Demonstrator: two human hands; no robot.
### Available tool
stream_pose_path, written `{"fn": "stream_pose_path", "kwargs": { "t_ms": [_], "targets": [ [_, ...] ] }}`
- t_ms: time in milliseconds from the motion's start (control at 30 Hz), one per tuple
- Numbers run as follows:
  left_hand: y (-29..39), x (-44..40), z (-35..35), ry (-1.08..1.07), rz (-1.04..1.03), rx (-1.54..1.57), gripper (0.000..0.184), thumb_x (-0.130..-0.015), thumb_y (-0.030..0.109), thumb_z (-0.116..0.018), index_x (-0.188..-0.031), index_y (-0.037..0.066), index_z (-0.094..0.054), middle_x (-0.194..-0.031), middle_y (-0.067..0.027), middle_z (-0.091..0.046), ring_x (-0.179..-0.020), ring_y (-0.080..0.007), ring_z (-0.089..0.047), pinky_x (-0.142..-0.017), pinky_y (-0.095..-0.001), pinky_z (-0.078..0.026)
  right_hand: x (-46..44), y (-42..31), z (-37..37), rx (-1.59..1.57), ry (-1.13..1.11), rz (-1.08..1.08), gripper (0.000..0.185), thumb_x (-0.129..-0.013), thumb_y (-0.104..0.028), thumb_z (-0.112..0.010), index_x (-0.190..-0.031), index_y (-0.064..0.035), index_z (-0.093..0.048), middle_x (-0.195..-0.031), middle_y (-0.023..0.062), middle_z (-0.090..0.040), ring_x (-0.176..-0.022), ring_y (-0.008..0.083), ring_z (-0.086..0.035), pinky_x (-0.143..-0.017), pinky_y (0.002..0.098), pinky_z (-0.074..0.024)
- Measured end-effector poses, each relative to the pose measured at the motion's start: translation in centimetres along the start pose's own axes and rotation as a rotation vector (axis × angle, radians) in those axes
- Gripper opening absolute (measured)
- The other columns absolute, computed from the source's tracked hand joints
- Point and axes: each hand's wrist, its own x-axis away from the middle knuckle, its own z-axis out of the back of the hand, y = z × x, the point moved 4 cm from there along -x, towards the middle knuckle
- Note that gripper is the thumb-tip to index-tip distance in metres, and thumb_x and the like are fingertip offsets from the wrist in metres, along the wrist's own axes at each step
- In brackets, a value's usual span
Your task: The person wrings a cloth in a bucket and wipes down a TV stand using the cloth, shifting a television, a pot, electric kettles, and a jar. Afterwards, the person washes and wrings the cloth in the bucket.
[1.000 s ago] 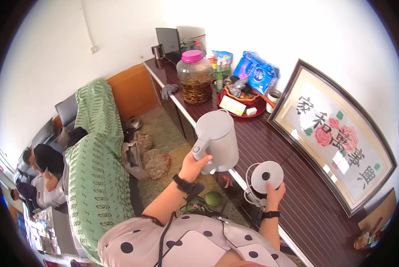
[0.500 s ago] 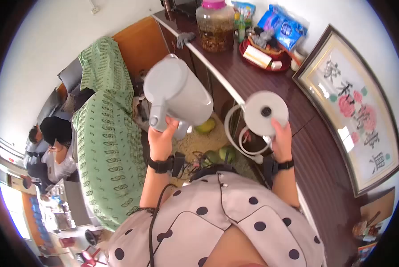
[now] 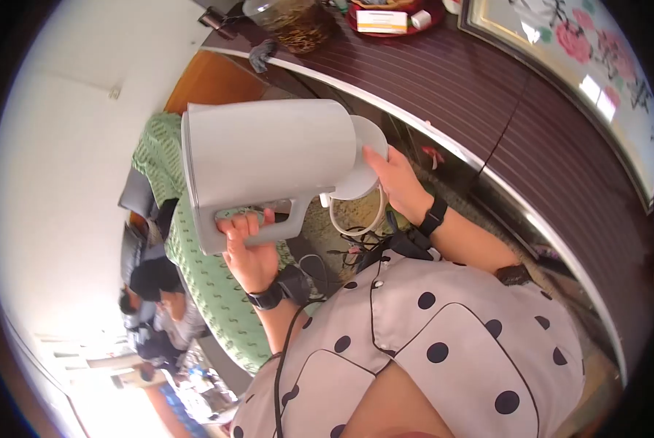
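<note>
A light grey kettle (image 3: 268, 150) lies tilted on its side in the air, its lid end to the left and its bottom to the right. My left hand (image 3: 250, 252) is closed round the kettle's handle. At the kettle's bottom end is a round white base (image 3: 367, 157), partly hidden behind the kettle; whether the two touch I cannot tell. My right hand (image 3: 400, 182) grips the right side of this base. A pale cord (image 3: 358, 230) hangs in a loop below the base.
A dark striped cabinet top (image 3: 451, 80) bears a jar (image 3: 298, 29), a red tray (image 3: 419, 28) with boxes, and a framed picture (image 3: 586, 51). A green-covered sofa (image 3: 210, 285) stands at left. Another person (image 3: 168, 299) is at the lower left. Loose cables lie below.
The kettle has tipped onto its side and come together with the base, which moved left. Both hands keep their hold. The view has turned and shifted.
</note>
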Motion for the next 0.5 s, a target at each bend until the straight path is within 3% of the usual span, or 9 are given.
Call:
{"fn": "stream_pose_path", "kwargs": {
  "t_ms": [167, 300, 400, 500],
  "targets": [
    [-1.3, -0.4, 0.9, -0.059, 0.118, 0.112, 0.025, -0.09, 0.026, -0.059, -0.079, 0.018, -0.038, -0.07, 0.0067, -0.031, -0.072, -0.0101, -0.038, -0.088, -0.0449, -0.038, 1.5, -1.7, -0.2, 0.025, 0.005, 0.055, 0.038, -0.096, -0.032, -0.049, -0.115, 0.0009, -0.054, -0.099, 0.004, -0.062, -0.085, 0.0086, -0.057, -0.073, 0.0259, -0.0479],
    [-1.2, -0.9, 1.0, -0.103, 0.156, 0.209, 0.026, -0.09, 0.025, -0.059, -0.075, 0.019, -0.038, -0.068, 0.0082, -0.032, -0.071, -0.0077, -0.039, -0.09, -0.0422, -0.038, 2.7, -2.6, -0.1, 0.029, -0.02, 0.019, 0.039, -0.096, -0.031, -0.049, -0.118, 0.0009, -0.053, -0.1, 0.005, -0.061, -0.084, 0.009, -0.057, -0.073, 0.0252, -0.0478],
    [-1.3, -1.3, 1.5, -0.124, 0.165, 0.296, 0.025, -0.089, 0.021, -0.058, -0.074, 0.02, -0.038, -0.068, 0.0087, -0.033, -0.07, -0.0064, -0.041, -0.091, -0.041, -0.038, 3.7, -4.6, -0.4, 0.241, -0.124, 0.143, 0.044, -0.088, -0.022, -0.058, -0.124, 0.0036, -0.049, -0.102, 0.0088, -0.061, -0.087, 0.0112, -0.058, -0.076, 0.0266, -0.0495],
    [-1.0, -1.7, 1.8, -0.182, 0.124, 0.358, 0.024, -0.09, 0.019, -0.056, -0.074, 0.02, -0.037, -0.066, 0.0091, -0.032, -0.07, -0.0066, -0.041, -0.091, -0.0408, -0.038, 4.4, -5.6, -0.6, 0.211, -0.165, 0.148, 0.049, -0.084, -0.019, -0.062, -0.126, 0.0025, -0.047, -0.103, 0.0103, -0.061, -0.09, 0.0129, -0.058, -0.076, 0.0282, -0.0504]
  ]
}}
